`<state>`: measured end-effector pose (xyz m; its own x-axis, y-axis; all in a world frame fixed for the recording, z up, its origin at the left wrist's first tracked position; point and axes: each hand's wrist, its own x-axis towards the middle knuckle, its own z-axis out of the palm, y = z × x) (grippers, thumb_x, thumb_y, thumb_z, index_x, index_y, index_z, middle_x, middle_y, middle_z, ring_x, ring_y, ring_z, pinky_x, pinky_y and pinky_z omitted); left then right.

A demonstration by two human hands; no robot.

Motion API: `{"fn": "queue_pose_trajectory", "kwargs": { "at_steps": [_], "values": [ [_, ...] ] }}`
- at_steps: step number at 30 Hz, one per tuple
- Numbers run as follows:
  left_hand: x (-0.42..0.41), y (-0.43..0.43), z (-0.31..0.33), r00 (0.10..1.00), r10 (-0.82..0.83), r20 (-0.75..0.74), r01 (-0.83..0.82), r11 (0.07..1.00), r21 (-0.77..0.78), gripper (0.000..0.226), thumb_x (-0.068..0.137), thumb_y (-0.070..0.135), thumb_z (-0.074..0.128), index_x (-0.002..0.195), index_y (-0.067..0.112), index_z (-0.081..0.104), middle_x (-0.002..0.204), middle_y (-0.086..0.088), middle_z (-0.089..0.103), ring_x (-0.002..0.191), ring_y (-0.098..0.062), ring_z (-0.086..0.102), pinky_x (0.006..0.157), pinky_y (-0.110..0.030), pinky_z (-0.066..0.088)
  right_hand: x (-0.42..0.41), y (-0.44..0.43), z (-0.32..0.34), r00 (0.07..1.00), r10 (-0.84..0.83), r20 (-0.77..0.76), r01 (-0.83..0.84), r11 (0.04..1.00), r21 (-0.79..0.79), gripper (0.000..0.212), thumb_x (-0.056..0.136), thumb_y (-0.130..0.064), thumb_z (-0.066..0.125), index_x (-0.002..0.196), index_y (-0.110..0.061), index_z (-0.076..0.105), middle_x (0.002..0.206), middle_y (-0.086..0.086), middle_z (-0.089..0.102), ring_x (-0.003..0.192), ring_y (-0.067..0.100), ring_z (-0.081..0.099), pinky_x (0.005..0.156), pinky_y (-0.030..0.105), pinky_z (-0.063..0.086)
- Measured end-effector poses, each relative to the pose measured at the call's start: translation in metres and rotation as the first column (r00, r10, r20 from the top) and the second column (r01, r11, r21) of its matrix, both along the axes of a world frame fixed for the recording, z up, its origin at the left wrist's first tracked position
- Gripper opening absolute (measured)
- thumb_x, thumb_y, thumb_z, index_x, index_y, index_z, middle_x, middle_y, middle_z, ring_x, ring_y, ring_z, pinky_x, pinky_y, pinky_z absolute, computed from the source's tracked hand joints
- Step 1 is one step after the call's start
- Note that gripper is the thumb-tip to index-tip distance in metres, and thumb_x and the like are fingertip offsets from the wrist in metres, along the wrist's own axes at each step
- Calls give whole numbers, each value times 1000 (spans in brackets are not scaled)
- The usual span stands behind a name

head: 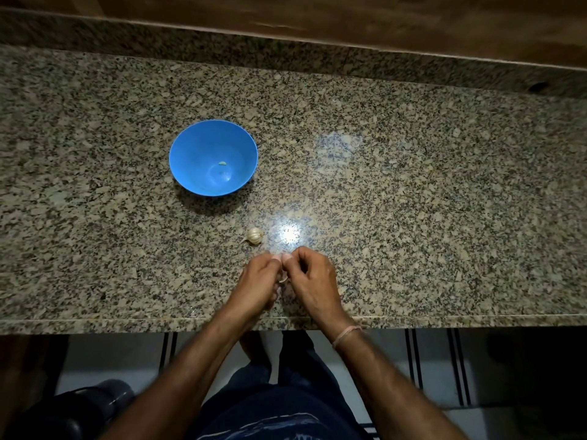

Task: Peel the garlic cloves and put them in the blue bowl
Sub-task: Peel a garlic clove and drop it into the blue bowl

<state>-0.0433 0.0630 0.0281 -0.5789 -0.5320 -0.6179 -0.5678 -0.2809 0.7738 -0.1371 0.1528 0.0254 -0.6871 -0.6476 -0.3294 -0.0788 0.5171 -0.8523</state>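
1. The left forearm (203,350) and right forearm (381,366) are bare.
2. A thin, pale cord bracelet (346,336) circles the wrist just behind the right hand (313,281).
3. Dark navy clothing (276,404) covers torso and legs, with a faint pale print (286,422) low down.

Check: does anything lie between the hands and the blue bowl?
Only the garlic bulb lies between the left hand, the right hand and the blue bowl, near the hands. It is low; a hand could probably pass over it.
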Motion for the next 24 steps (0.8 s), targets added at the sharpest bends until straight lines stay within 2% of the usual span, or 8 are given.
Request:
{"fn": "queue_pose_trajectory", "kwargs": {
  "at_steps": [3,5,7,10,11,16,18,24],
  "values": [
    [1,3,0,992,-126,-14,108,900,-422,24,111,31,42,96,15,51,75,3,51,64,-10,44,53,-18,35,-5,-5,1,994,-44,99,46,999,-18,35,104,-27,62,71,-17,57,65,-7,52,55,0,43,55,15,41],
    [2,-1,0,987,-159,-29,121,847,-517,22,110,30,43,93,19,50,74,3,52,64,-10,46,54,-20,34,-5,-6,3,975,-65,213,65,998,11,36,104,-30,60,71,-17,58,62,-8,51,54,3,43,55,23,41],
    [1,-4,-4,990,-142,-11,123,888,-444,26,110,29,45,87,20,51,72,3,52,63,-10,45,56,-25,36,0,-6,4,984,-40,175,42,999,-9,36,106,-29,58,72,-19,54,63,-9,49,53,1,40,54,22,38],
    [-2,-5,-3,999,30,-30,-31,999,-23,31,111,32,44,86,16,54,73,-1,49,61,-12,43,54,-30,36,4,-4,6,992,61,-110,-69,995,-66,36,108,-22,56,73,-21,48,64,-12,43,54,2,38,51,15,32],
    [-1,-5,-2,999,38,-19,-38,999,-16,32,111,33,43,88,14,55,73,-1,49,61,-12,43,54,-30,36,5,-4,6,990,71,-118,-79,995,-68,37,108,-21,56,72,-22,47,64,-12,42,54,2,39,50,14,32],
    [4,-2,-8,986,-167,-15,132,827,-547,20,110,31,48,92,21,52,79,7,55,66,-7,51,57,-16,39,1,-6,3,965,-89,248,83,996,31,36,107,-32,57,73,-19,56,66,-8,52,57,3,46,56,22,44],
    [4,-3,-12,984,-174,-43,123,829,-545,16,109,31,50,96,23,53,83,6,58,72,-9,56,61,-19,40,-2,-6,1,963,-88,253,77,996,54,38,106,-32,58,70,-22,56,62,-11,52,58,7,47,59,30,45],
    [5,-5,-10,995,-16,-103,-12,965,-260,15,107,33,55,97,24,61,83,7,64,70,-2,57,65,-18,44,-3,-5,1,990,-38,133,38,999,4,36,108,-32,56,74,-19,54,66,-9,50,57,2,41,56,18,40]
  ]
}}
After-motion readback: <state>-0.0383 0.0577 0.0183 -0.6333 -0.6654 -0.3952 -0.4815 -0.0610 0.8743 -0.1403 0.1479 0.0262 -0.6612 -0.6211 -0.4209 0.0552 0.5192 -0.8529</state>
